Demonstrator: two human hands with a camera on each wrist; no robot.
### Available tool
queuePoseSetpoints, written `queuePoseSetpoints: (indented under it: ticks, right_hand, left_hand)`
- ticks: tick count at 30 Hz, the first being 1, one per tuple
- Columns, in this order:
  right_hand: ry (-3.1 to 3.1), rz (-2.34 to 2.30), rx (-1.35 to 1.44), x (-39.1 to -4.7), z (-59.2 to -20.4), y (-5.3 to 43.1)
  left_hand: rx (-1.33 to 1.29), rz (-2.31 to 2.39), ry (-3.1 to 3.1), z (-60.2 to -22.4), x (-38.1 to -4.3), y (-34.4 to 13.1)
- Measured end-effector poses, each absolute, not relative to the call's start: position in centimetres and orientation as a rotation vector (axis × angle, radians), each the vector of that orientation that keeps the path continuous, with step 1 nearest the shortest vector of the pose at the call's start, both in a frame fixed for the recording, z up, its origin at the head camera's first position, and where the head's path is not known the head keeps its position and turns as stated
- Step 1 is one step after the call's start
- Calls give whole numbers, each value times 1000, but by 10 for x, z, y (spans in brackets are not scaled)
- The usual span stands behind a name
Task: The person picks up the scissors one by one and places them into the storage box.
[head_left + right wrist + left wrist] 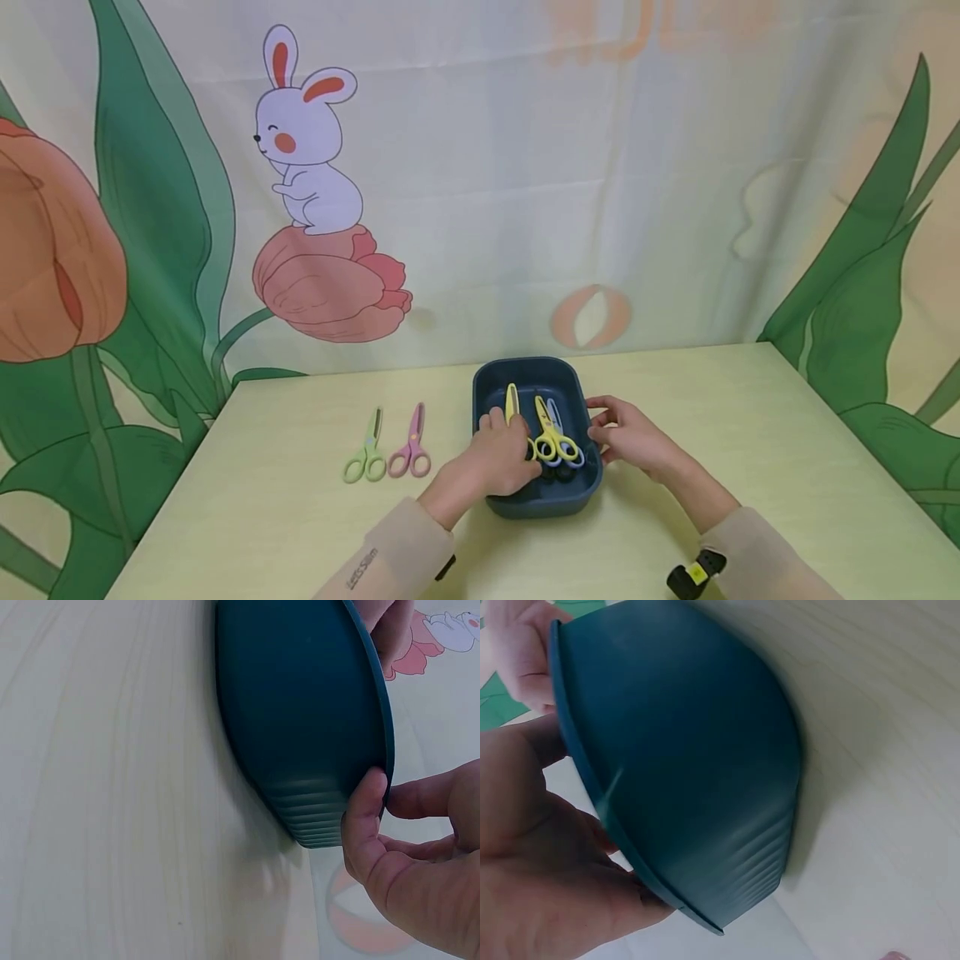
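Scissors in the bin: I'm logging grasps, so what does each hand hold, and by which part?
The left hand reaches into the blue bin at the yellow scissors; its grip is hidden. The right hand holds the bin's right rim.

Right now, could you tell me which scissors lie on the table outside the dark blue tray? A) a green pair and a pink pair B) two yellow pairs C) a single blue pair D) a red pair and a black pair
A: the green scissors and the pink scissors lie side by side on the table, left of the tray, apart from it; the yellow scissors are inside the tray.
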State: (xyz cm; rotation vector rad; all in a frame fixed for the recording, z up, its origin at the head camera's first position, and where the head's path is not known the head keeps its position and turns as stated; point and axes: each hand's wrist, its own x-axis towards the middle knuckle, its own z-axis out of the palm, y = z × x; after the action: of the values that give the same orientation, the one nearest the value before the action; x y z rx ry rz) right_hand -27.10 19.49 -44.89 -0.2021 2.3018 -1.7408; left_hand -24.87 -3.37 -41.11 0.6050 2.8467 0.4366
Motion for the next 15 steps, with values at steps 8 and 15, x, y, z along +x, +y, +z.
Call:
queuePoseSetpoints:
  ticks: [8,15]
  right_hand:
    - [2302,-1735,-198,-271,-449,196]
    - [2300,-1731,-202,-268,-447,194]
  left_hand:
    - [530,251,2779,-418,-256,-26]
    - [415,240,2777,-421,-259,-21]
